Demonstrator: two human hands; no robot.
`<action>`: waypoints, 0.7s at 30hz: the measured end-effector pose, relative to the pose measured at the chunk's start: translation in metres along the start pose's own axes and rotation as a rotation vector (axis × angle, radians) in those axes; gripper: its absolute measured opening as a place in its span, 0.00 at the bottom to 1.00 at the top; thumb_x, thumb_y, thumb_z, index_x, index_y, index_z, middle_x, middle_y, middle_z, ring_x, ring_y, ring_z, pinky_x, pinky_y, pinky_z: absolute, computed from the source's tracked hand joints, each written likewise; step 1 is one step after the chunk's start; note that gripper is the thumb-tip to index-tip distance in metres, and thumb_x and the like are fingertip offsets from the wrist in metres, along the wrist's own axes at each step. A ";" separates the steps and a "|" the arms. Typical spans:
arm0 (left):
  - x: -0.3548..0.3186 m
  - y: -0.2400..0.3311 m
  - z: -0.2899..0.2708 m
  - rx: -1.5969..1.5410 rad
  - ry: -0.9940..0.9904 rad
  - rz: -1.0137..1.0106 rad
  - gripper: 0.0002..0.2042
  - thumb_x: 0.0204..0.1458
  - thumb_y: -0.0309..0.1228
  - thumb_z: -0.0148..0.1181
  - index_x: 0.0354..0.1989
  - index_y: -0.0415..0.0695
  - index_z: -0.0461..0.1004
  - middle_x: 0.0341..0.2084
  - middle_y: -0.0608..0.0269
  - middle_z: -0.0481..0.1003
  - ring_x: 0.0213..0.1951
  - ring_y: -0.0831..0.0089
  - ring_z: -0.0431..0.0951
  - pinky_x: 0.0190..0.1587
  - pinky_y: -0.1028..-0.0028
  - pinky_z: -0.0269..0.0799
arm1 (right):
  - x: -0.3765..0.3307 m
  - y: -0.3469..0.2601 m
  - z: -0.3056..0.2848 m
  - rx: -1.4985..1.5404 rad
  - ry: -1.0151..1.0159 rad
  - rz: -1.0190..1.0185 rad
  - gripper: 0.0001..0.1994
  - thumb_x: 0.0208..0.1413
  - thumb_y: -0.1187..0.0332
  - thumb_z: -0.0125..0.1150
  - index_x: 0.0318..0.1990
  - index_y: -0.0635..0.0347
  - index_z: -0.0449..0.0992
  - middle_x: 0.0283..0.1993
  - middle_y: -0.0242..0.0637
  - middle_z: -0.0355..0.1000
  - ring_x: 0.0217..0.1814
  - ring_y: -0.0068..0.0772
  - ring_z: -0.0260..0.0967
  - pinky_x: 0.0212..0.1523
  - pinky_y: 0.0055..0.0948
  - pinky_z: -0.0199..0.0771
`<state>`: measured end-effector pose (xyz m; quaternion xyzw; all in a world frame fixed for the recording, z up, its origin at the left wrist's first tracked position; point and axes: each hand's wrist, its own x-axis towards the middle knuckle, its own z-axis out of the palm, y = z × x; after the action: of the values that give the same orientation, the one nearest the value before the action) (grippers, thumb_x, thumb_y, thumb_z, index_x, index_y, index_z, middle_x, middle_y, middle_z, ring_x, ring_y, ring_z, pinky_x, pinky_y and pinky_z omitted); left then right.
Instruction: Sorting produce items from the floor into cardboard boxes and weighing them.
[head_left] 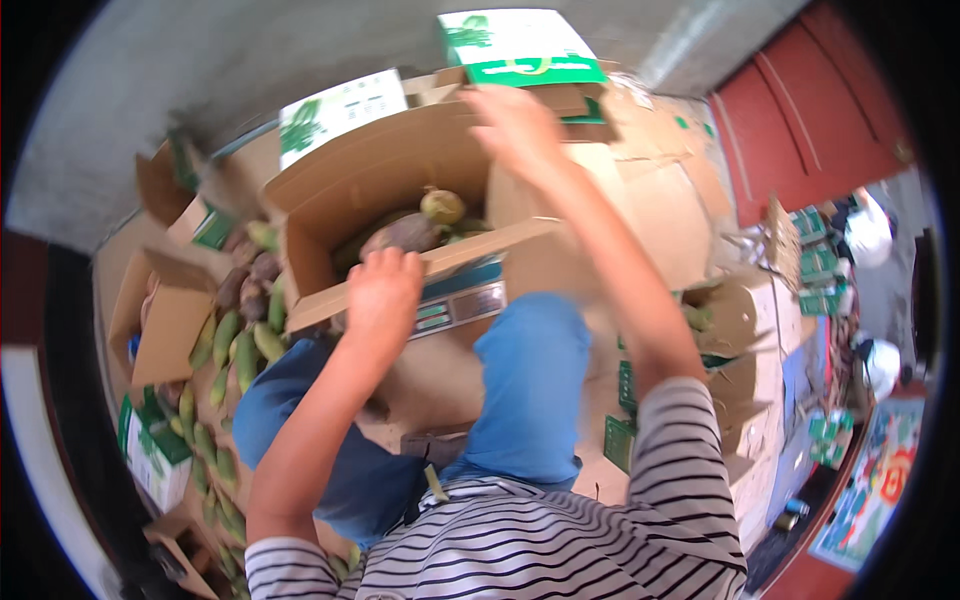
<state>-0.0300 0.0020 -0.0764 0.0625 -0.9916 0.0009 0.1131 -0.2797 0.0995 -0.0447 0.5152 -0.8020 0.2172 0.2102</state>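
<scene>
In front of me stands an open cardboard box (395,165) with its flaps up. Inside lie a round yellowish-brown vegetable (442,206), a large purplish-brown one (402,234) and some green ones, partly hidden by the near wall. My left hand (385,292) is closed over the near edge of the box, fingers curled inward. My right hand (520,130), slightly blurred, reaches to the far right corner by the raised flaps. Its thumb and fingers are apart, and I see nothing held in them.
Long green vegetables (246,358) and purplish ones (230,288) cover the floor at left, among smaller open boxes (172,335). A white-and-green carton (520,45) stands behind the box. Several open cartons (735,315) line the right, with a red door (810,110) beyond.
</scene>
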 end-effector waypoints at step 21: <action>0.155 0.095 0.013 -0.046 0.170 0.617 0.03 0.39 0.27 0.53 0.25 0.47 0.70 0.25 0.65 0.69 0.38 0.68 0.70 0.58 0.57 0.60 | -0.127 0.184 -0.079 -0.197 -0.494 0.513 0.21 0.56 0.48 0.51 0.28 0.58 0.75 0.31 0.45 0.74 0.37 0.50 0.71 0.36 0.47 0.69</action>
<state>-0.1943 0.0765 -0.0534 -0.2438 -0.9506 0.0178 0.1914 -0.3915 0.3065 -0.0753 0.3114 -0.9488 0.0537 -0.0023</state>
